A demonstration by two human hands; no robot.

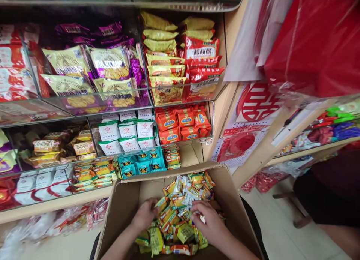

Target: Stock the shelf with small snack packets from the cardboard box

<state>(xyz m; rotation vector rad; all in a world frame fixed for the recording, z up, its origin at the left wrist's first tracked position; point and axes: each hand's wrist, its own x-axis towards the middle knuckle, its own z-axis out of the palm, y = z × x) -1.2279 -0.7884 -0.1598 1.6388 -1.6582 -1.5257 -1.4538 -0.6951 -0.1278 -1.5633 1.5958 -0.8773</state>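
Observation:
Both my hands reach into an open cardboard box [128, 200] holding a heap of small wrapped snacks [171, 218], mostly yellow, orange and green. On the heap's left side, the bent fingers of my left hand [144, 215] close on the end of a yellow snack packet [161, 204]; its fingertips are partly hidden. My right hand [207, 217] lies over the right side, thumb and fingers apart and curved down onto the wrappers. Near its fingertips are a clear-and-white wrapper [184, 214] and several white packets [192, 191]. A green-yellow packet [185, 233] lies between my forearms.
Glass-fronted shelves [118, 111] of packaged biscuits rise behind the box. Teal packets [143, 164] and red packets [184, 121] fill the nearest compartments. Red bags [315, 42] hang at upper right. A person in dark clothing [329, 188] is at the right, by a wooden stool [302, 220].

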